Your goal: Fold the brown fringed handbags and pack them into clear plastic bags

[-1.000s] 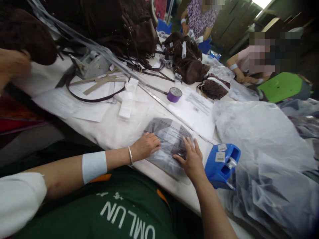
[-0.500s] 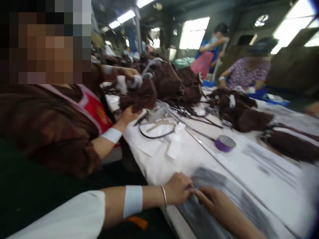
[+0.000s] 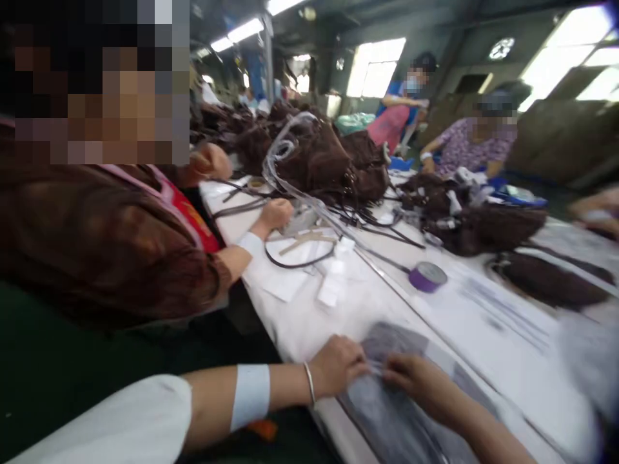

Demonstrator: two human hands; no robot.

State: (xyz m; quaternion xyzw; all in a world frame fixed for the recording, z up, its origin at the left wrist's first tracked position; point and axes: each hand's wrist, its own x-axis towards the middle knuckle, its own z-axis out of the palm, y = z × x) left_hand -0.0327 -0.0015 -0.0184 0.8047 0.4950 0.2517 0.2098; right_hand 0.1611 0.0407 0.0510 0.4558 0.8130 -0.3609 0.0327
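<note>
1. The table (image 3: 300,322) is covered in white.
2. The flat bag (image 3: 387,399) at the table's near edge is translucent grey with darker grey patches.
3. The tape roll (image 3: 428,277) further along the table is purple.
4. The handbags (image 3: 329,161) heaped at the table's far end are dark brown.
5. The strap (image 3: 294,263) looped on the table is dark brown; the paper slips (image 3: 333,283) beside it are white.

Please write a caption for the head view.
Both hands, left and right, press a grey bag on the table.
</note>
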